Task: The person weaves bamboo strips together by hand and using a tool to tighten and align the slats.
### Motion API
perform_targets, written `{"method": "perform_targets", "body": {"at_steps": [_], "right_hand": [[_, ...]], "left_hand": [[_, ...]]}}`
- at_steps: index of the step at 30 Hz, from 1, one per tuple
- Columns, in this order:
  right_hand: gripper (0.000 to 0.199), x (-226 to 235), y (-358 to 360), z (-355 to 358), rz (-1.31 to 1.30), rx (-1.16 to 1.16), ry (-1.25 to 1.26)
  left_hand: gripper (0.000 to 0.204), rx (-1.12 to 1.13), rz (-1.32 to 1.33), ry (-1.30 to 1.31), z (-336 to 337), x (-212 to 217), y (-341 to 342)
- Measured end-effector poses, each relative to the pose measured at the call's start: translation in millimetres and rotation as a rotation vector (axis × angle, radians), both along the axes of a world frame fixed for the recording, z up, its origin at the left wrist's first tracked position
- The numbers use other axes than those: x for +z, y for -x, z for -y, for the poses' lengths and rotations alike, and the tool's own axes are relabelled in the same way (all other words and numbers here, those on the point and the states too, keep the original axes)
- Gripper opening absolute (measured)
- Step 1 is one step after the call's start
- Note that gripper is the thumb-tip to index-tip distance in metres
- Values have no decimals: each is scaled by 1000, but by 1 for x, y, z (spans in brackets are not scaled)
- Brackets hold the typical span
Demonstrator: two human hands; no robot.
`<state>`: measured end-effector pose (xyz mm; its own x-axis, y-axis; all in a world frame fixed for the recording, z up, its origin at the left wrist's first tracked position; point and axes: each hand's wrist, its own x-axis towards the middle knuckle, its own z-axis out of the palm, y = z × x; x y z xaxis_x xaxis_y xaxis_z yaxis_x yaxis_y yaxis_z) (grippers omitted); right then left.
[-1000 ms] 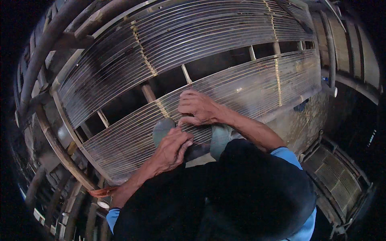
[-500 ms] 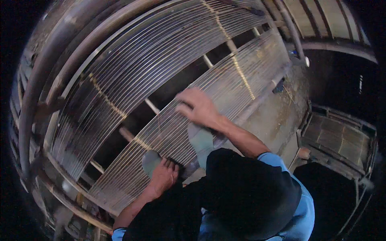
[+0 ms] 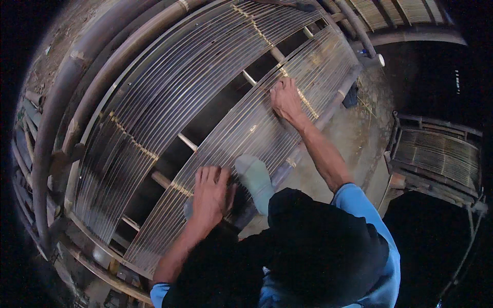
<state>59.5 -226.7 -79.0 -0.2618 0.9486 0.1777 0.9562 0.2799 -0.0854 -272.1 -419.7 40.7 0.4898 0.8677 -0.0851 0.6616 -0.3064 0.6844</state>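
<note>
Narrow pale slats form a near panel [image 3: 233, 136] under my hands, bound across by a yellowish lashing. My left hand [image 3: 209, 192] is over the panel's near left part, its fingers stretched out and slightly spread, with nothing seen in them. Farther right, my right hand [image 3: 287, 101] rests on the slats just left of a lashing row [image 3: 306, 102]. Its fingers are curled and pressed together; whatever they may hold is hidden. Between the hands a foot in a light green sock [image 3: 255, 179] stands on the panel. The other foot is mostly hidden behind my left hand.
A second slatted panel [image 3: 174, 97] lies beyond a dark gap crossed by short poles [image 3: 188, 142]. Thick bamboo rails [image 3: 69, 92] curve along the left and far side. A smaller slatted bamboo seat [image 3: 436, 154] stands at the right, past the bare floor [image 3: 328, 159].
My right hand has moved farther away and to the right along the slats. My left hand has lifted from beside the left foot and reached forward, its fingers now stretched out.
</note>
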Motion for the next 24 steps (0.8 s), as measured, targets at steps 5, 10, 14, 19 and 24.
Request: {"method": "perform_targets", "body": {"at_steps": [5, 10, 14, 19, 24], "right_hand": [[35, 32, 12, 19, -173, -314, 808], [32, 120, 62, 77, -568, 85, 327], [27, 183, 82, 65, -680, 375, 252], [32, 190, 55, 26, -1034, 325, 584], [34, 188, 10, -50, -530, 298, 445]], "left_hand": [[57, 138, 112, 35, -24, 7, -16], [69, 129, 402, 176, -55, -18, -71], [61, 101, 980, 501, -83, -4, -105], [20, 328, 1333, 1143, -101, 9, -58], [20, 826, 1065, 909, -101, -43, 38]]}}
